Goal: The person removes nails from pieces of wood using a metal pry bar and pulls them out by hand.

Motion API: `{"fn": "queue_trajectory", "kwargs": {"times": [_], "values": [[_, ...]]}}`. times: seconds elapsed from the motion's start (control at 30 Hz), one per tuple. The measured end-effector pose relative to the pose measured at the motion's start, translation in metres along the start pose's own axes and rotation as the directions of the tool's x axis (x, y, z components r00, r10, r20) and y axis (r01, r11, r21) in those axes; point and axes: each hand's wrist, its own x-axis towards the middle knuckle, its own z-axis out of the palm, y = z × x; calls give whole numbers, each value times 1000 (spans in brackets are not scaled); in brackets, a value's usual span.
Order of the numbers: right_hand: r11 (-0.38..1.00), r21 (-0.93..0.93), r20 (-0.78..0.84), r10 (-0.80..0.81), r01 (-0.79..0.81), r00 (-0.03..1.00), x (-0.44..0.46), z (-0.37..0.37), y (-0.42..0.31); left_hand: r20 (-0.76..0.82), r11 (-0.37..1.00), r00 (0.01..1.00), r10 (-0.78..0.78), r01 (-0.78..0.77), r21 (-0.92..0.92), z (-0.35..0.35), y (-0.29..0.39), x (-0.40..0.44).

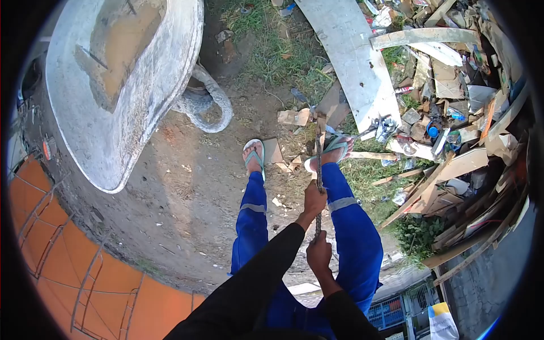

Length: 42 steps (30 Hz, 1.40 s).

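Note:
Both my hands grip a long, dark, mottled bar, which stretches forward from between my legs. My left hand (314, 198) is closed around it farther forward, and my right hand (319, 252) is closed around it nearer my body. The bar (319, 170) runs out toward my right foot (335, 152). Its far end lies near a brown board piece (334, 105) and a broken block (294, 117); I cannot tell whether it touches them. My left foot (254, 156), in a sandal, stands on dirt beside a flat fragment (272, 150).
A cement-crusted tub (153, 96) holding muddy water stands at left, with a grey wheel-like ring (218, 110) beside it. A pale sheet (357, 62) lies ahead. Scrap wood and rubbish (447, 113) heap up at right. Metal frames (85, 283) stand against an orange surface (141, 303).

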Motion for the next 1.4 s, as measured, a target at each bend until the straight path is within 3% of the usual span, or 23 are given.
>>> {"fn": "queue_trajectory", "kwargs": {"times": [0.03, 0.1, 0.13, 0.2, 0.23, 0.3, 0.37, 0.43, 0.53, 0.67, 0.83, 0.97, 1.03, 1.17, 1.3, 1.33, 1.37, 1.4], "values": [[1000, -1, -71, 18, -18, 997, -7, 0, -12, -14, 996, 997, 69, -70, -52, -4, 2, -2], [991, 135, -107, -10, 25, 994, 1, 28, -13, 127, 999, 992, -28, 23, 40, -28, 10, 3], [980, 200, -123, 9, 16, 992, 3, 37, -24, 123, 999, 992, -14, 9, 43, -39, 14, 9], [964, 265, -178, 50, -1, 983, -4, 55, -40, 169, 926, 985, -33, -34, 377, -58, 14, 13], [963, 269, -176, 49, 0, 983, -5, 61, -45, 168, 924, 985, -32, -35, 381, -66, 12, 23], [963, 266, -193, 19, 34, 981, -8, 69, -41, 28, 851, 972, 234, -219, 477, -72, 8, 56], [966, 258, -180, 27, 20, 983, -13, 71, -37, -106, 917, 984, 144, -93, 387, -66, 15, 112], [964, 266, -160, 49, -5, 986, -13, 77, -34, -55, 914, 997, -47, 65, 401, -64, 57, 152], [945, 327, -150, 68, -15, 986, -4, 89, -39, -88, 893, 996, -6, 44, 447, -30, 58, 204], [926, 371, -91, 103, -62, 991, -4, 96, -54, -82, 890, 985, -150, 171, 423, -18, 55, 219], [924, 382, -149, 51, 10, 987, 2, 117, -38, -121, 900, 944, -307, 329, 284, -18, 54, 220], [923, 385, -164, 44, 23, 985, 7, 136, -39, -124, 914, 963, -241, 268, 306, -32, 51, 229], [943, 332, -157, 62, -7, 986, 4, 122, -33, -65, 906, 944, -322, 327, 268, -30, 49, 231], [948, 318, -140, 69, -21, 988, 5, 104, -26, -47, 929, 955, -293, 296, 223, -20, 41, 236], [926, 377, -206, 88, -4, 975, 24, 177, 13, -47, 939, 951, -306, 309, 150, -17, 21, 240], [924, 376, -250, 24, 74, 968, 43, 186, 31, -66, 951, 961, -268, 275, 143, -20, 31, 256], [927, 350, -275, -36, 135, 961, 61, 186, 53, -105, 950, 972, -211, 229, 211, -17, 30, 258], [962, 254, -276, -26, 99, 961, 75, 176, 67, -122, 931, 973, -194, 222, 291, -13, 14, 242]]}}
